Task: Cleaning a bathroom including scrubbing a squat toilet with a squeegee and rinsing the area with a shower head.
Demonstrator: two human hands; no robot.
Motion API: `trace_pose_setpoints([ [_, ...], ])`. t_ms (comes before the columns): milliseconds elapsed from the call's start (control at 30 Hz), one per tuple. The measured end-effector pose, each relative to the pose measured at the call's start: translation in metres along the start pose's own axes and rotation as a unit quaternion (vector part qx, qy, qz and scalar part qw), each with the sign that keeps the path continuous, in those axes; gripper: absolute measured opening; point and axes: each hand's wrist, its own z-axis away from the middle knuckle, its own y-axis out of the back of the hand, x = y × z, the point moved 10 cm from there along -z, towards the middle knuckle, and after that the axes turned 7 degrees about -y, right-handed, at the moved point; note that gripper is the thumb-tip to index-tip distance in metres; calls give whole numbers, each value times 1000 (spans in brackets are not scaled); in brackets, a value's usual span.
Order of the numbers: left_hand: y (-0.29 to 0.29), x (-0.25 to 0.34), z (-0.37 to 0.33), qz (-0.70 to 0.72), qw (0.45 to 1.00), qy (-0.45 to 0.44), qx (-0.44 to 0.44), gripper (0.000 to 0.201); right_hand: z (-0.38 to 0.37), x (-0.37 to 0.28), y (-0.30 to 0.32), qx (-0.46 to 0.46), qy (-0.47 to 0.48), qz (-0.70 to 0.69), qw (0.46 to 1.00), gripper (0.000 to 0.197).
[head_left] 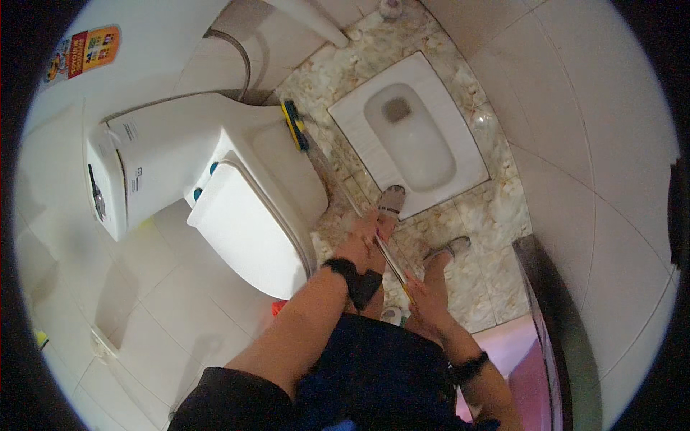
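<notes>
A long-handled scrub brush (295, 126) with a yellow and dark green head lies alongside the base of the white toilet (248, 233). Its pale, thin handle slants back toward me, and both my hands are wrapped around it. My left hand (361, 237) grips the handle partway along, just in front of my left foot. Lower down, near the handle's end, my right hand (428, 298) is closed on it. The brush head touches or nearly touches the toilet's side; I cannot tell which. The toilet lid is down.
A white squat pan (413, 136) is set in the marbled tile floor (496, 215) ahead. A pink tub (510, 345) stands at lower right beside a dark-edged panel (550, 323). A grey hose (241, 57) curves behind the toilet, and a white pipe (309, 18) runs near the far wall.
</notes>
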Motion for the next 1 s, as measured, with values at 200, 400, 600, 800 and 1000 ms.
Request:
trace_pose_setpoints([
  [200, -6, 128, 43, 208, 970, 115, 47, 48, -5, -12, 2, 55, 42, -24, 997, 43],
  [400, -35, 118, 28, 316, 947, 55, 38, 37, 12, -34, 36, 256, 249, 365, 860, 41],
  [600, -1, 113, -8, 478, 871, 106, 44, 32, -5, -50, 35, 62, 121, 111, 985, 40],
  [800, -29, 87, 28, 496, 861, 92, 64, 29, 75, -4, 40, 7, 43, 107, 993, 40],
  [1000, -33, 101, 55, 348, 931, 102, 29, 48, 83, 0, 48, 3, -6, 136, 991, 35],
])
